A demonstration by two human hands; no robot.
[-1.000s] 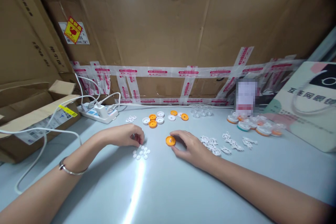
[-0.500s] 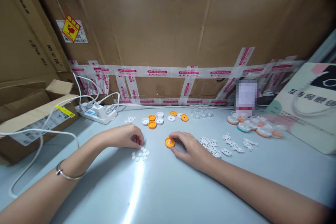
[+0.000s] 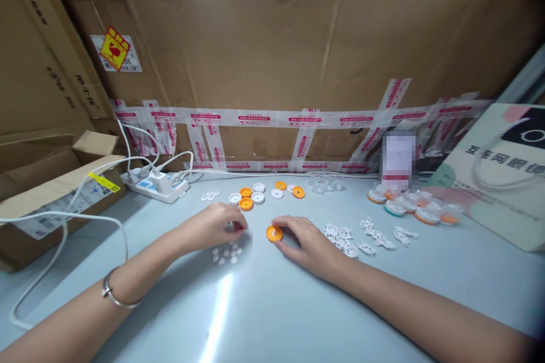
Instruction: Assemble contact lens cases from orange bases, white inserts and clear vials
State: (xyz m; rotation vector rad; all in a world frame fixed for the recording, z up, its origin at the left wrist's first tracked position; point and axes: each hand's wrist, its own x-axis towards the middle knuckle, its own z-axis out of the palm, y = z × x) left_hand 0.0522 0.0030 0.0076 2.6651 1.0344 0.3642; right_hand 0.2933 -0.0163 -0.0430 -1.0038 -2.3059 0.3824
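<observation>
My right hand [image 3: 304, 241] grips the rim of an orange round cup [image 3: 275, 233] between thumb and fingers; a small pale piece stands at the cup's middle. My left hand [image 3: 225, 224] is closed in a pinch above the table, left of the cup; whatever lies between its fingertips is too small to make out. Several small white discs [image 3: 222, 260] lie just below my left hand. Behind both hands are orange cups [image 3: 246, 203] and white cups [image 3: 258, 198], with orange rings [image 3: 298, 193] beside them.
White lattice pieces [image 3: 343, 237] lie right of my right hand. Finished-looking clear-topped pieces [image 3: 427, 214] sit farther right, near a leaning printed board [image 3: 489, 181]. Clear parts [image 3: 326, 182] stand at the back. A power strip [image 3: 164, 188], cables and an open carton [image 3: 63, 198] are left.
My left hand has moved right and slightly up, away from the small white discs and closer to the orange cup. My right hand still holds the cup in nearly the same place.
</observation>
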